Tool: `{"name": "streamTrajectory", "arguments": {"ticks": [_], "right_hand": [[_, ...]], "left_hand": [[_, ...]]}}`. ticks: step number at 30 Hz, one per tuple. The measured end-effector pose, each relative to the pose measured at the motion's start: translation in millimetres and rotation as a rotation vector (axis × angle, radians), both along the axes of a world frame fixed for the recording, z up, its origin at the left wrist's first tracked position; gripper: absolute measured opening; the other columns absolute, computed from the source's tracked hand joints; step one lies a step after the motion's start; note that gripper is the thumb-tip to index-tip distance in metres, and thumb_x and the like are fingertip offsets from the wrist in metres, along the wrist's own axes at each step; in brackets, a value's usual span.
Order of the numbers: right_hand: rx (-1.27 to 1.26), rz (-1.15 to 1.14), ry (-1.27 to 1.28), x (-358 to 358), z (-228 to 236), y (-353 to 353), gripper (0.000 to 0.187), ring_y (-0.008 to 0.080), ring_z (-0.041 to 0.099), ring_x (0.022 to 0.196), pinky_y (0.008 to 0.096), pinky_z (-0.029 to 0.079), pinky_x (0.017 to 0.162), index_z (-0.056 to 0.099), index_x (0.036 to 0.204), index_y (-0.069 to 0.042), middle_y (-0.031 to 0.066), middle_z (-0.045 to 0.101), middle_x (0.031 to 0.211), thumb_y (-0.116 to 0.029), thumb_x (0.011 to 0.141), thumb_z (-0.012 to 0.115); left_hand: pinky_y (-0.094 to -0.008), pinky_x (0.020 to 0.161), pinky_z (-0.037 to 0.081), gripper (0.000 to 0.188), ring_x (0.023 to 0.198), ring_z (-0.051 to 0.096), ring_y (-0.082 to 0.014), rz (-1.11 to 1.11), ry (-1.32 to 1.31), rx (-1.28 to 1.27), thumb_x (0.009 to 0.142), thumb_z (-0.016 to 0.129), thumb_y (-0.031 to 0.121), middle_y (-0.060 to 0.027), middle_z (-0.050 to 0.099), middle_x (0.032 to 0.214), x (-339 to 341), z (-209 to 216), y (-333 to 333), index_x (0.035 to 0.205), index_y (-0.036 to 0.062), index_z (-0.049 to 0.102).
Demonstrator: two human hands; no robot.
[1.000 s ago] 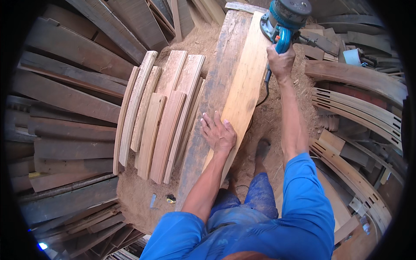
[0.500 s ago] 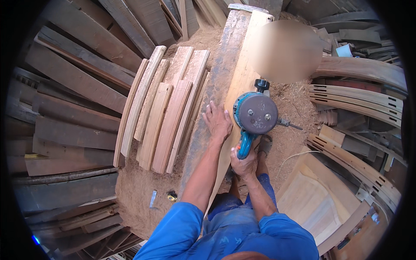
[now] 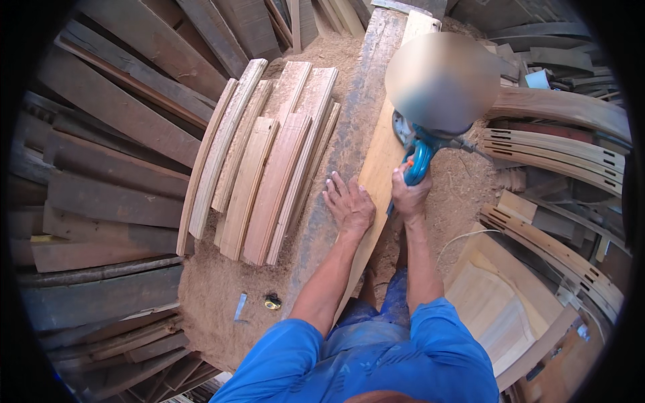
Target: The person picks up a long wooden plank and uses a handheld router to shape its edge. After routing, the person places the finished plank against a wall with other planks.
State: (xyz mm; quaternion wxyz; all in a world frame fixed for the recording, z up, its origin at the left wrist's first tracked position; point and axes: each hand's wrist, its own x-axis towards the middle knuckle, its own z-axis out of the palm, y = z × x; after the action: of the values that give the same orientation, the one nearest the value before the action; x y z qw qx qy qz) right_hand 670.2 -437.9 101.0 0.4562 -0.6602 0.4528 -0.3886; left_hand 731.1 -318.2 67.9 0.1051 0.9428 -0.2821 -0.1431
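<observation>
My right hand (image 3: 410,198) is wrapped round the loop handle of a teal electric router (image 3: 420,161) with an orange switch. The router rests at the right edge of a long pale board (image 3: 376,161); a blurred patch hides most of its body. That board runs lengthwise along a worn, dusty wooden bench (image 3: 359,101). My left hand (image 3: 351,207) lies flat with its fingers spread, across the board's left edge and the bench top.
Left of the board lie several curved, grooved wooden pieces (image 3: 277,181) on sawdust. Nearer me are a tape measure (image 3: 272,301) and a small metal strip (image 3: 240,307). Planks (image 3: 114,201) crowd the left; slotted curved rails (image 3: 554,158) and a wooden panel (image 3: 500,295) stand right.
The router and my right hand have moved away from me along the board's right edge. My left hand has shifted slightly right and nearer me, staying flat. The whole view has shifted a little.
</observation>
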Motion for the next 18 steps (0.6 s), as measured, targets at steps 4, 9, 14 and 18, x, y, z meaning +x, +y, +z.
{"name": "streamTrajectory", "arguments": {"ticks": [4,9,14,18], "right_hand": [[0.023,-0.006,-0.096,16.7,-10.7,-43.6,0.032,0.0143,0.063,0.076,0.0314,0.052,0.072,0.059,0.110,0.001,0.0048,0.063,0.085,-0.004,0.081,0.069],[0.046,0.010,-0.129,31.1,-15.8,-82.8,0.034,0.0071,0.058,0.069,0.0256,0.049,0.064,0.056,0.115,-0.003,0.0009,0.060,0.083,0.000,0.082,0.067],[-0.025,-0.005,-0.132,50.8,-30.4,-141.9,0.036,0.0096,0.060,0.068,0.0268,0.050,0.064,0.058,0.115,-0.001,0.0021,0.062,0.082,-0.003,0.080,0.068],[-0.032,-0.010,-0.115,69.4,-27.6,-190.5,0.041,0.0163,0.064,0.081,0.0323,0.053,0.079,0.062,0.114,0.002,0.0086,0.066,0.095,-0.009,0.075,0.069]], "left_hand": [[-0.0602,0.120,0.013,0.044,0.147,0.023,-0.0482,-0.015,0.002,-0.009,0.100,0.042,0.031,-0.0303,0.027,0.158,0.5,0.4,-0.3,0.136,0.0074,0.054],[-0.0606,0.119,0.014,0.044,0.146,0.024,-0.0490,-0.012,0.007,-0.016,0.100,0.043,0.030,-0.0312,0.026,0.158,0.4,3.2,-0.1,0.136,0.0067,0.054],[-0.0601,0.119,0.015,0.045,0.145,0.026,-0.0499,-0.024,-0.033,-0.014,0.099,0.044,0.030,-0.0318,0.029,0.156,-0.1,-2.6,0.1,0.136,0.0064,0.054],[-0.0593,0.119,0.015,0.045,0.144,0.027,-0.0501,-0.020,-0.046,-0.004,0.099,0.044,0.029,-0.0321,0.031,0.155,0.0,-1.7,0.6,0.137,0.0066,0.054]]}}
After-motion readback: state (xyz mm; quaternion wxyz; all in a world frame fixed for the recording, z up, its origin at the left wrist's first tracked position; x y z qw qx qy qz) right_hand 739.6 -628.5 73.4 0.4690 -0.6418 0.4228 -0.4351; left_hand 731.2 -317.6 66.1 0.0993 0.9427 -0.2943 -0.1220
